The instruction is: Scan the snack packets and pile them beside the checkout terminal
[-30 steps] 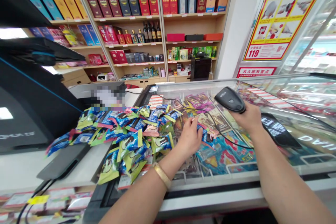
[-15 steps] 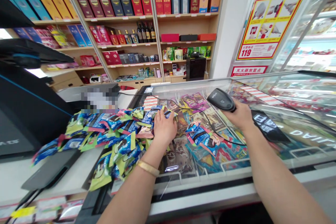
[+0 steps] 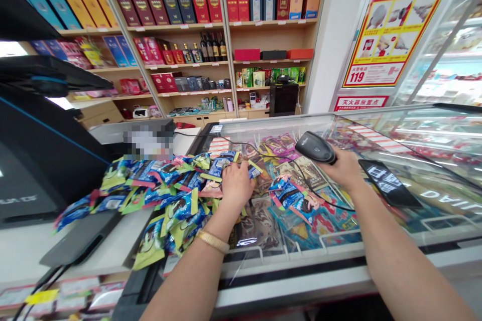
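Observation:
My right hand is wrapped round the grip of a black barcode scanner, held over the glass lid of a chest freezer. Its cord trails across the glass. My left hand, with a gold bracelet at the wrist, lies on the right edge of a heap of blue and green snack packets, its fingers curled onto a packet there. A small pile of blue packets lies apart on the glass between my hands.
A black checkout terminal stands at the left, with a flat black device and cables in front of it. A dark phone rests on the freezer glass at the right. Shelves of boxed goods and bottles fill the back wall.
My left hand moved left from the small pile of blue packets on the glass to the big heap. The scanner hand stayed roughly where it was.

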A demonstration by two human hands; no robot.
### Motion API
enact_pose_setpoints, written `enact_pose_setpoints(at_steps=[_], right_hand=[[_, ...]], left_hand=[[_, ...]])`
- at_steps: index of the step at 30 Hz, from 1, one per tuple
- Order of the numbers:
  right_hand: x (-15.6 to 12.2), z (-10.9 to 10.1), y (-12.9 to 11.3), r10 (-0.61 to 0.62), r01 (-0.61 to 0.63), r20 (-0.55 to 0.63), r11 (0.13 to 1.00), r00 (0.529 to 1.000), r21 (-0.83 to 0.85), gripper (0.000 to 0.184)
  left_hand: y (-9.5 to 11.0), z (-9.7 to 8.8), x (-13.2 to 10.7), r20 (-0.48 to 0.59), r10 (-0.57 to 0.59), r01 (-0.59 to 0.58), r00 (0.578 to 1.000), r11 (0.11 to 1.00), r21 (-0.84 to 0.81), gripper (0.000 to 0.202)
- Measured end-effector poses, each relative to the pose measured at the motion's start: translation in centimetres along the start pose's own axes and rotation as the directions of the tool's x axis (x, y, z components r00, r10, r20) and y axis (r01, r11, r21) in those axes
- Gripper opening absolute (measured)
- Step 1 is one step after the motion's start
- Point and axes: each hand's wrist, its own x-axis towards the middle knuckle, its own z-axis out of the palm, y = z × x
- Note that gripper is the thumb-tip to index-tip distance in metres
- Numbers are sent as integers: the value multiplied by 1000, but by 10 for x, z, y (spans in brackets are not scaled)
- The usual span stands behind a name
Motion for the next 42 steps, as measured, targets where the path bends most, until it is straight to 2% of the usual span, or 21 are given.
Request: enact_pose_setpoints(at_steps=[6,9,12,16,20,24,34,42], right_hand=[[-1,-1,-8,-54,54,0,994,999,92,37],[-2,-2,-11,-80,78,17,990,997,116,36],[-2,-6,-17,-108,101,34,982,994,159,37],[-3,-10,-31,-197,161,129,955,972,248,30],[-7,-10,-45,-282,195,235,922,930,335,29],[-8,-8,-50,-284,171,284,916,916,364,33],[-7,-8,-51,-297,181,316,920,901,347,25],[-8,-4,-47,-309,212,292,923,905,321,27]], left_hand=[[1,-2,-3,26,11,-10,1000,999,-45,49],[-1,0,-4,42,54,-51,998,996,-74,49],[-3,3,-2,-94,48,-63,994,983,-171,51],[-4,3,0,-345,-42,-88,938,932,-352,56],[-5,2,0,-439,-73,-126,896,905,-407,55],[-7,3,1,-457,-96,-124,885,895,-428,54],[-7,4,1,-463,-114,-119,879,888,-444,55],[-10,4,1,-450,-105,-118,887,890,-440,54]])
